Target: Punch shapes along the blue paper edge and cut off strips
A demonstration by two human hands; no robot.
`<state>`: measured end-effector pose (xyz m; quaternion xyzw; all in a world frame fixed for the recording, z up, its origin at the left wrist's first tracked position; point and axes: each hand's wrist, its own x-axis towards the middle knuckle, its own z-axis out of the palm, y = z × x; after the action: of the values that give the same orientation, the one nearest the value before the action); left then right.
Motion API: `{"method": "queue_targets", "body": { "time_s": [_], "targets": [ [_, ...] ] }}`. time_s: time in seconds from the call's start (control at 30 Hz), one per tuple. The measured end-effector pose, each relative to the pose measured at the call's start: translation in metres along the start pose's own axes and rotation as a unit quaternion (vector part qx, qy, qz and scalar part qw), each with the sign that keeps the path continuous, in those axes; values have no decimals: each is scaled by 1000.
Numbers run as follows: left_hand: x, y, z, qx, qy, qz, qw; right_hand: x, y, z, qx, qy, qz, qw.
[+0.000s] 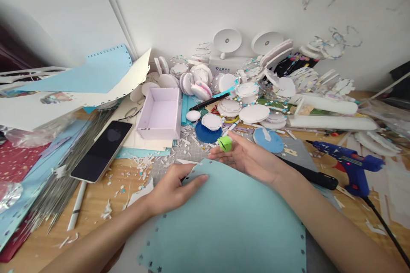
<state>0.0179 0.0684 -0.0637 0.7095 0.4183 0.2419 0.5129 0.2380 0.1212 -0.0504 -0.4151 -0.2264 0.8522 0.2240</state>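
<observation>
A large light-blue sheet of paper (237,217) with star-shaped holes along its edges spreads across the front. My left hand (179,187) is closed on the sheet's far left edge, thumb on top and the other fingers partly hidden. Just beyond the paper's far corner, my right hand (250,155) holds a small bright-green craft punch (225,143) between thumb and fingers. The punch looks apart from the paper. Under the sheet, a whitish sheet (136,249) shows at the lower left.
A lilac open box (159,133) and a phone (101,151) lie left. White foam discs (254,114) and star-specked strips crowd the back. A blue glue gun (355,164) with a cord stands right, near a black-handled tool (312,175). Paper scraps litter the grey mat.
</observation>
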Motion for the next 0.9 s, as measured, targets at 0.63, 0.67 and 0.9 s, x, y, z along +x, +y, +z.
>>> {"method": "queue_targets", "body": {
  "time_s": [0.63, 0.67, 0.9],
  "targets": [
    [3, -8, 2, 54, 29, 29, 998, 3, 12, 4, -2, -84, 25, 996],
    [3, -8, 2, 45, 26, 25, 998, 3, 12, 4, -4, -84, 25, 996],
    [3, -4, 0, -34, -8, 4, 999, 4, 14, 6, -25, -36, 19, 999]
  ]
}}
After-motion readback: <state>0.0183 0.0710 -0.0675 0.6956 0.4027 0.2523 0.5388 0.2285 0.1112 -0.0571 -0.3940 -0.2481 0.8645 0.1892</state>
